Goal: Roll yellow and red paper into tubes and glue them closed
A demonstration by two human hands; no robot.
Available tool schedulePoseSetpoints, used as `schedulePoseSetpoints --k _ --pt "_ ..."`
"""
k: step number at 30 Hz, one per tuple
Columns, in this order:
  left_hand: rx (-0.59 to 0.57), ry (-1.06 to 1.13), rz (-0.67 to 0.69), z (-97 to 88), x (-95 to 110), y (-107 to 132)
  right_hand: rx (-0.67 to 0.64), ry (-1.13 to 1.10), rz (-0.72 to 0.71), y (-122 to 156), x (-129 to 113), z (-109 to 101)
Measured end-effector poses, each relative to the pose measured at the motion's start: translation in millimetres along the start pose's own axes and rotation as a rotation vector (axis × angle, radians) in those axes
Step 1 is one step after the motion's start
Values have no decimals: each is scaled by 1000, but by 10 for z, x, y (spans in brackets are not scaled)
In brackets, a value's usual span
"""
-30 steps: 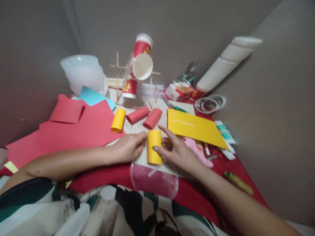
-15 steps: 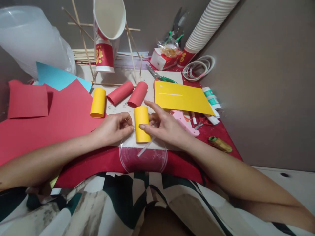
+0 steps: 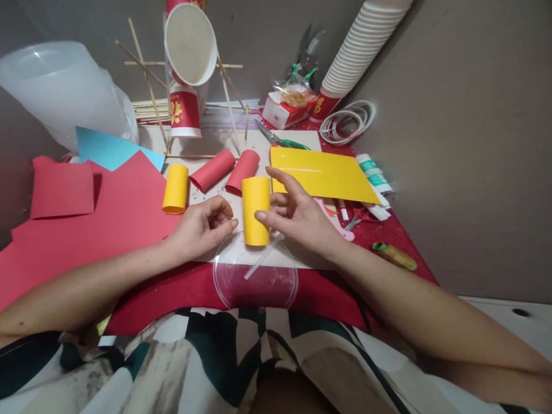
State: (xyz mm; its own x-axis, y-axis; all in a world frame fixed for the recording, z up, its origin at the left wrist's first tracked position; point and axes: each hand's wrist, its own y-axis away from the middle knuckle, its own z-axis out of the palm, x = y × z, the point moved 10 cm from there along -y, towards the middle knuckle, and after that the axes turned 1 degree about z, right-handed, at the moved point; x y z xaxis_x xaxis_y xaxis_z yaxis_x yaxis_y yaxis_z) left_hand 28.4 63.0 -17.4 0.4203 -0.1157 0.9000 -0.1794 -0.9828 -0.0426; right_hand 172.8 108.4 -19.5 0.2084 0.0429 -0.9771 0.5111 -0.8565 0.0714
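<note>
A yellow paper tube (image 3: pixel 254 198) stands upright above the clear plastic lid, with my right hand (image 3: pixel 299 221) closed on its right side. The right thumb presses the front; the middle fingers go behind it, and the index finger stretches up and away. Just left of the tube is my left hand (image 3: pixel 207 227), loosely curled, its thumb and fingers slightly apart and nothing visible in them. Beyond it stands another yellow paper tube (image 3: pixel 175 188). Two red paper tubes (image 3: pixel 213 171) lie side by side behind. The clear round lid (image 3: pixel 254 290) has a thin translucent strip (image 3: pixel 261 259) across it.
Red paper sheets (image 3: pixel 121 207) and a blue sheet (image 3: pixel 116 150) cover the left. To the right are a yellow sheet (image 3: pixel 319 172), scissors (image 3: pixel 276 137) and a thread spool (image 3: pixel 394 256). Paper cups (image 3: pixel 186 112) and a stick frame (image 3: pixel 146 86) stand behind.
The tube in my right hand has risen slightly and shifted right, away from my left fingertips. The whole view has shifted a little.
</note>
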Motion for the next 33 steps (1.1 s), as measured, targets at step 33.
schedulePoseSetpoints --k 33 --pt "-144 183 -24 -237 526 56 -261 -153 74 39 87 257"
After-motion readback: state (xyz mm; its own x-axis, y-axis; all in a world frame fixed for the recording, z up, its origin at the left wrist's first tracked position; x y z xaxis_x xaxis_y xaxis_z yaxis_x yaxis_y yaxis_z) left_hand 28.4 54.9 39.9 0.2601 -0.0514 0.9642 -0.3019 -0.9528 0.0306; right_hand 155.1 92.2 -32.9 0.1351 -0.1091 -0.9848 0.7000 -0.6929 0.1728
